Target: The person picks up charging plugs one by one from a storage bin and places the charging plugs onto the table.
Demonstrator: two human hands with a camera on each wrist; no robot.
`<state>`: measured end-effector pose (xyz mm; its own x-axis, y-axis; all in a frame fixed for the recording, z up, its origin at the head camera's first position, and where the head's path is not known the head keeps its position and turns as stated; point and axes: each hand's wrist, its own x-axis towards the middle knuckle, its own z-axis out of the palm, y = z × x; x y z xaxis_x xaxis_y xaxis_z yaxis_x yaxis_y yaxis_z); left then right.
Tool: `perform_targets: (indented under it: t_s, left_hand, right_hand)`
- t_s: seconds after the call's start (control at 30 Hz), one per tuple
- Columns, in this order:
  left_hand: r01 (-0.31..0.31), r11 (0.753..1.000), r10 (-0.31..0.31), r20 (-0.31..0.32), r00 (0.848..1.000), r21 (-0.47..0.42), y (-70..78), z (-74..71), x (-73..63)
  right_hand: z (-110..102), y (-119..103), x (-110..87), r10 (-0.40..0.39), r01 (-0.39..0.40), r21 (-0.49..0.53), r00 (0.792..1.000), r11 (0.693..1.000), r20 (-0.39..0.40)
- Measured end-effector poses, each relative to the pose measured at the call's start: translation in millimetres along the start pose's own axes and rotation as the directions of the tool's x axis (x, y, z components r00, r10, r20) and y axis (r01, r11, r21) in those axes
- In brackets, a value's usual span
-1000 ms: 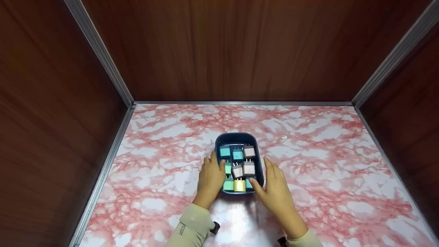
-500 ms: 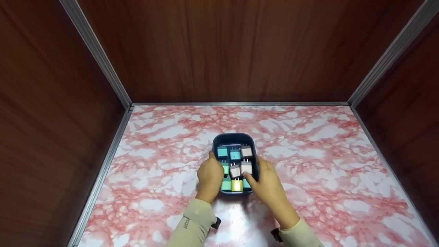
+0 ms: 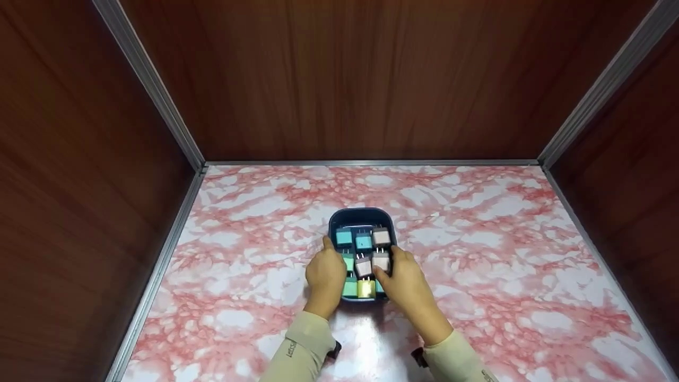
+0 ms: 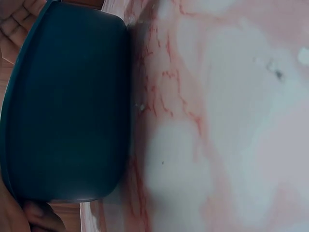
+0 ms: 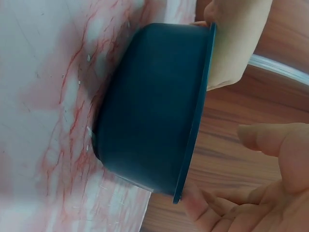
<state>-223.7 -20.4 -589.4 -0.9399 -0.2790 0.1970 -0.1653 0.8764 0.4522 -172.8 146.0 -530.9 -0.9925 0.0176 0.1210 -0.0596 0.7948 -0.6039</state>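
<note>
A dark blue rectangular tub with rounded corners holds several plug adapters, prongs pointing away from me. Among them are a blue adapter, a pale pink adapter, a green adapter and a yellow adapter. My left hand grips the tub's left rim; its thumb is hidden in the head view. On the opposite side my right hand has its fingertips at the rim, while the right thumb stands apart above the rim. The tub's outer wall fills much of the left wrist view.
A red-and-white marbled table top lies under the tub. Dark wood-grain panels enclose it at the back and both sides, with grey metal strips along the joints. Dark bands show at the sleeve cuffs.
My right hand has moved left, from beside the tub to its right rim. My left hand has closed in on the left rim. The adapters keep their arrangement.
</note>
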Motion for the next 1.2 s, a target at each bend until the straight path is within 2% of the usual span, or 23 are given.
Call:
perform_targets:
  t_s: [0.4,0.63,0.87,1.1,1.2]
  left_hand:
    - [0.016,0.999,-0.017,0.011,1.000,0.038,-0.8,2.7,-3.9]
    - [-0.005,0.999,0.005,0.001,1.000,0.039,1.0,1.8,-2.0]
    - [-0.021,0.998,0.023,-0.042,0.999,0.059,0.8,0.8,-1.7]
    - [-0.016,0.999,0.018,-0.040,0.999,0.050,1.9,0.4,-2.7]
    - [-0.004,0.999,0.006,-0.029,1.000,0.054,3.0,1.2,-1.4]
  right_hand:
    - [12,-9,2.0,0.005,0.001,-0.144,0.999,0.990,0.035]
    - [21,-13,7.7,-0.043,0.031,-0.235,0.998,0.972,-0.047]
    - [29,-16,12.1,-0.057,0.035,-0.273,0.996,0.961,-0.070]
    - [40,-11,14.3,-0.148,0.081,-0.360,0.976,0.930,-0.162]
    - [43,-10,16.3,-0.159,0.081,-0.371,0.970,0.925,-0.184]
